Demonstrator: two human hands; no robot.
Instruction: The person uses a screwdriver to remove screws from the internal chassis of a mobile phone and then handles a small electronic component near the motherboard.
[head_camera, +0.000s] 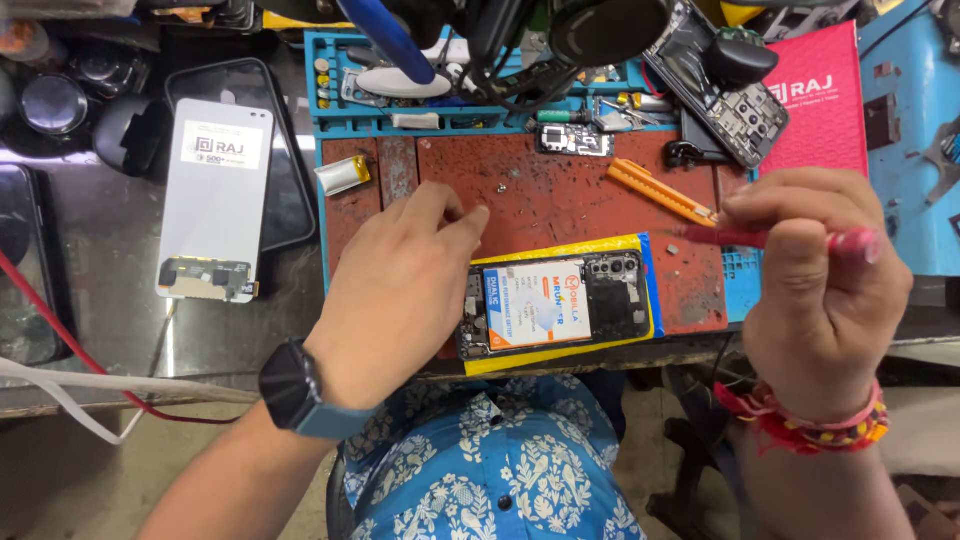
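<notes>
Two hands are in view: the left hand and the right hand. One red screwdriver is counted, and one opened phone with its back removed. There is one white replacement screen, one dark phone back cover, and one second opened phone near the top. One small silver battery cell, one orange pry tool and one pink box are seen. One smartwatch is on the wrist. One red repair mat covers the desk.
</notes>
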